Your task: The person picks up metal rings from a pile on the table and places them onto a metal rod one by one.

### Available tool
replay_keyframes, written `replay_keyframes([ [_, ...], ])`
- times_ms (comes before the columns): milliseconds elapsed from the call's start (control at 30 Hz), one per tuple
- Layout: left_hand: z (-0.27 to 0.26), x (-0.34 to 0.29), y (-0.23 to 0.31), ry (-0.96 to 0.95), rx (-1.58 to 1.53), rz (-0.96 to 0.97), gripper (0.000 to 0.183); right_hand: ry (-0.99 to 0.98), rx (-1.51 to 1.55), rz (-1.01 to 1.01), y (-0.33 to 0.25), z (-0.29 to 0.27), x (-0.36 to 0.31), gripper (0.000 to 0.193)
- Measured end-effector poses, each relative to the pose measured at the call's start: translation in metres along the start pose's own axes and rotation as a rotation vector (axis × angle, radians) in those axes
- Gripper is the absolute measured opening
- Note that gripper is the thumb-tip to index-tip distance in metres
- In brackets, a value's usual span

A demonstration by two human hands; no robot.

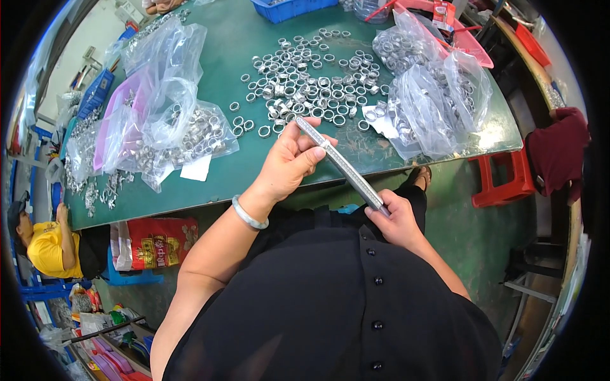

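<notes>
The left hand (289,162) pinches the tapered rod (348,171) near its thin end, thumb against fingers, while the right hand (399,219) is closed round the thick end. The rod slants between the two hands, its thin end reaching just past the left hand's fingers. (Whether a ring sits on it at the left thumb is too small to tell.) Just beyond the left hand, loose rings (305,86) are scattered over the desk (232,38); well to that hand's left lies a clear bag (213,124) of rings, and beyond the right hand stand more bags (422,108).

The likeliest trouble is a slip: if the right hand loosens, the heavy-looking end could drop towards the floor (457,247), since it hangs clear of the desk. A low swing of the thin end, caused by a turn of the left wrist, could scatter the nearest rings.
</notes>
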State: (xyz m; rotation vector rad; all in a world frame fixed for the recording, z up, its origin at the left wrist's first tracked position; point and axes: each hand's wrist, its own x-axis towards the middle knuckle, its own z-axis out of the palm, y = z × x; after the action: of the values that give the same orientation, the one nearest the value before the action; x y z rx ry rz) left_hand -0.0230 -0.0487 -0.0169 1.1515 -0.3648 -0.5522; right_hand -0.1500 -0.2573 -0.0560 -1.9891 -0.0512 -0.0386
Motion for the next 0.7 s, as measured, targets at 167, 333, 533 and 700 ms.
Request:
replay_keyframes([
  [167,0.0,-0.003,0.002,0.014,0.078,0.022,0.044,0.006,0.012,-0.018,-0.001,0.003,0.002,0.012],
  [333,-0.001,-0.005,0.002,0.005,0.075,-0.01,0.044,0.004,0.001,-0.007,0.0,0.003,0.0,0.012],
  [533,-0.003,-0.005,0.0,0.003,0.056,-0.039,0.044,0.008,-0.02,-0.009,0.001,0.003,0.0,0.012],
  [700,0.001,-0.011,0.002,0.097,-0.035,0.055,0.047,-0.02,-0.039,-0.038,-0.005,0.005,0.003,0.013],
])
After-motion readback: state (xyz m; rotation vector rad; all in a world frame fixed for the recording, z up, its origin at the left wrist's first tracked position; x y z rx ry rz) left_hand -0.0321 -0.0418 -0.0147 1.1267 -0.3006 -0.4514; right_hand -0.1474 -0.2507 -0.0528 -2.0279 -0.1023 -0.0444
